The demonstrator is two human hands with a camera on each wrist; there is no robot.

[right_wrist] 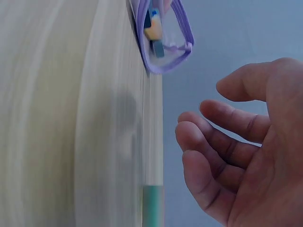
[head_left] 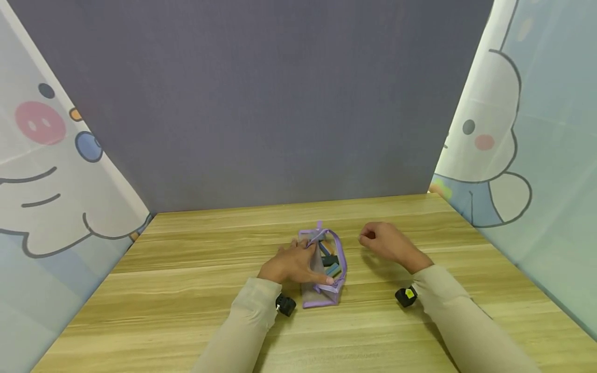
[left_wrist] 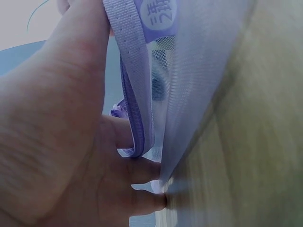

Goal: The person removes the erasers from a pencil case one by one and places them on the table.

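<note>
A translucent mesh zip pouch [head_left: 310,290] with purple trim lies on the table, its mouth gaping toward the right. My left hand [head_left: 291,263] holds the pouch at its left side, thumb stretched along the near end of the zip edge. In the left wrist view the fingers [left_wrist: 147,201] reach along the mesh wall [left_wrist: 199,90], beside a purple zip band [left_wrist: 135,85]. Inside the pouch are several small pieces, among them a dark block [head_left: 329,260] and a blue-green block [head_left: 333,270]. Right of the pouch, my right hand [head_left: 384,241] hovers with loosely curled fingers, holding nothing.
The wood-grain table [head_left: 186,290] runs back to a dark grey panel [head_left: 280,114]. Curtains printed with cartoon figures [head_left: 485,124] hang at both sides. A black wrist camera [head_left: 406,296] is strapped on each arm.
</note>
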